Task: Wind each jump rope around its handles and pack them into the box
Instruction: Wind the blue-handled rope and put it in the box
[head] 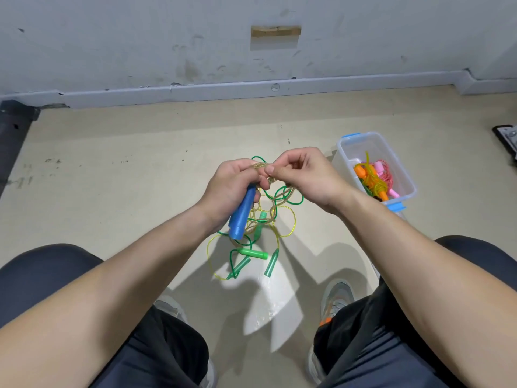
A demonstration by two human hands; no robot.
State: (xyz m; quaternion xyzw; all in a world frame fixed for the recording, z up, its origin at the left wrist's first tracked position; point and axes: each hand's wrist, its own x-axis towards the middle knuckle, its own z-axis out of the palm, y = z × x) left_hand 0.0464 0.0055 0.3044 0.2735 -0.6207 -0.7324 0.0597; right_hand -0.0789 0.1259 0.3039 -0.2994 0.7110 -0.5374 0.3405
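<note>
My left hand [232,183] grips the blue handles [242,212], twine rope [261,166] looped over its fingers. My right hand [300,175] pinches that rope just beside the left thumb. Below my hands, green and yellow ropes [251,247] lie tangled on the floor [112,177]. The box [376,166] sits right of my right hand, holding orange and pink ropes [375,180].

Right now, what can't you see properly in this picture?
- Head view, blue handle: its top is hidden inside the left hand.
- Tan rope: fingers of the right hand cover where it's pinched.
- Clear box: ropes inside too tangled to count.
- Dark object: cut off by the right edge.
</note>
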